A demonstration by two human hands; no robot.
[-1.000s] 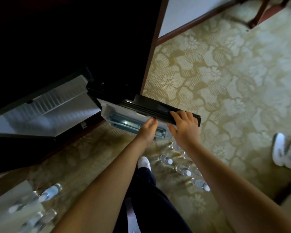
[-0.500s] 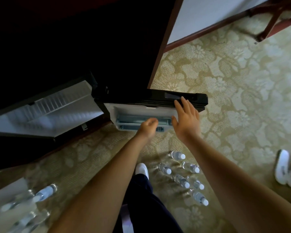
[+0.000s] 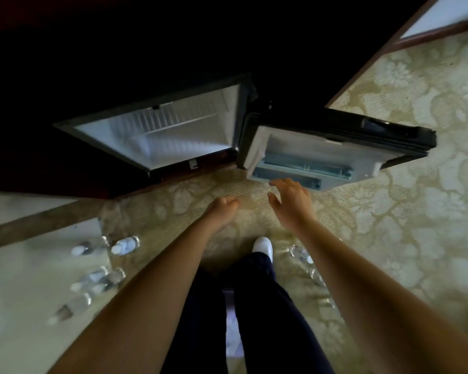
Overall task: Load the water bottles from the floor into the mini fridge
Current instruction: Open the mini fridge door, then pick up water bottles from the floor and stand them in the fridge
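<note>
While the mini fridge (image 3: pixel 157 136) stands with its door (image 3: pixel 322 155) wide open, we find the water bottles (image 3: pixel 125 245) lying on the floor (image 3: pixel 389 238), none inside. Our left hand (image 3: pixel 222 209) is loosely curled, our right hand (image 3: pixel 289 198) spread, both empty; loading, we judge, has yet to begin.

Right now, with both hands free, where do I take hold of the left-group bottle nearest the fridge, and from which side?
Wrap the left hand round the bottle mid-body, coming from its right: it seems to stand upright, that side is open carpet, and another bottle crowds its left.
</note>
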